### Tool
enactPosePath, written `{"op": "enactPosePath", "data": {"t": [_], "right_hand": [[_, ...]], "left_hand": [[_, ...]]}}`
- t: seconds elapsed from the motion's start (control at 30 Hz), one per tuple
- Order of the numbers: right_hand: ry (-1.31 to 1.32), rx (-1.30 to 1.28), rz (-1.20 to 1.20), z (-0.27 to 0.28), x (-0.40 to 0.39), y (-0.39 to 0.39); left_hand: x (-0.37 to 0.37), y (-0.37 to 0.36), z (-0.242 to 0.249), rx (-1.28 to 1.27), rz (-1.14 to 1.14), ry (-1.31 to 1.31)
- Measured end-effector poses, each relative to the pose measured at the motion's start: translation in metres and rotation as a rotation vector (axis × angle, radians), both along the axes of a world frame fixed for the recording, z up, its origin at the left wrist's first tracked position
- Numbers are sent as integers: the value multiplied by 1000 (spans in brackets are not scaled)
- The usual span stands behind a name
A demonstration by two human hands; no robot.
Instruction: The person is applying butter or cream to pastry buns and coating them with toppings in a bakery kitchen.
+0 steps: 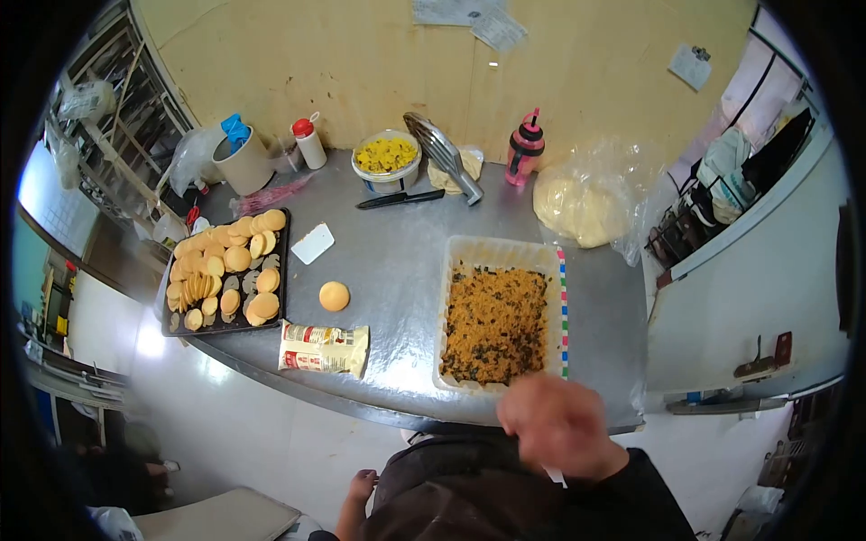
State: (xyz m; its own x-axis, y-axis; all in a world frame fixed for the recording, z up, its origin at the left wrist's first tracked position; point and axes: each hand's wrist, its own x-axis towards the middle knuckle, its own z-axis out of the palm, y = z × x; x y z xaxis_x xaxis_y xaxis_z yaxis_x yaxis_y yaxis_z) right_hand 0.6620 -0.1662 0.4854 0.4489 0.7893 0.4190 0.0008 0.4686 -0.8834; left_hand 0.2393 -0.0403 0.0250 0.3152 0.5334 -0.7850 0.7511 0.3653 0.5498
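Observation:
My right hand (561, 426) is raised over the near edge of the table, just in front of a clear plastic tub (444, 298). Motion blurs it; the fingers look bent, but what they hold, if anything, cannot be made out. Inside the tub is an orange-brown crumbly filling (496, 316) with dark green bits. Low beside my dark apron hangs my left hand (364, 484), its fingers loosely curled with nothing seen in them. One round cake (334, 296) lies on the table, near a printed cream-coloured packet (323, 349) and a small white rectangular piece (312, 243).
A black baking tray (281, 298) of round cakes stands at the left. Along the back are a tub of yellow pieces (387, 185), a black knife (400, 199), metal tongs (446, 158), a pink bottle (524, 149) and bagged dough (582, 207). Shelving (117, 108) rises at far left.

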Motion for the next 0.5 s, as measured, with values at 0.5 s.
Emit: {"op": "enactPosePath", "data": {"t": [0.5], "right_hand": [[-512, 688, 194, 63, -12, 7]], "left_hand": [[-3, 3, -4, -5, -13, 10]]}}
